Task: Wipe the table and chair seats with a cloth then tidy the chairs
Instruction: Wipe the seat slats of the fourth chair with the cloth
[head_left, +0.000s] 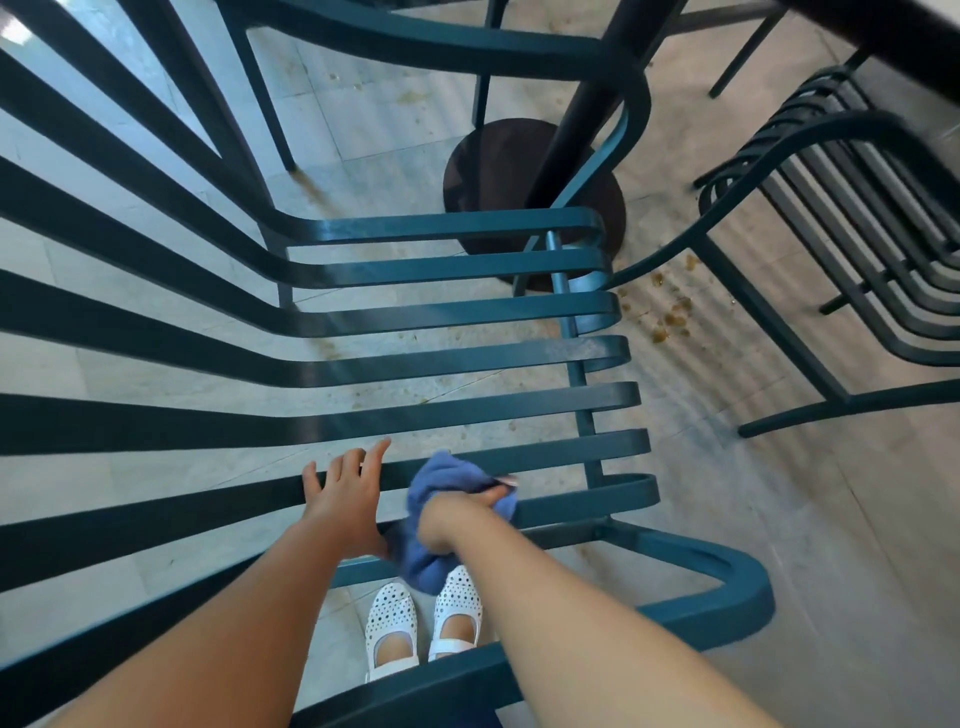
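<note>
A teal slatted metal chair (457, 358) fills the head view, its seat slats running left to right below me and its back slats rising at the left. My right hand (462, 512) is closed on a bunched blue cloth (441, 480), pressed against the near seat slats. My left hand (345, 493) rests flat on a near slat, fingers spread, just left of the cloth. The table shows only as a dark edge (914, 41) at the top right, with its black post (597, 104) and round base (483, 176) beyond the chair.
A second teal slatted chair (841, 208) stands at the right, close to the first chair's front corner. Another chair's legs (265, 104) stand at the back. Crumbs (670, 312) lie on the pale tiled floor between the chairs. My white shoes (421, 623) show under the seat.
</note>
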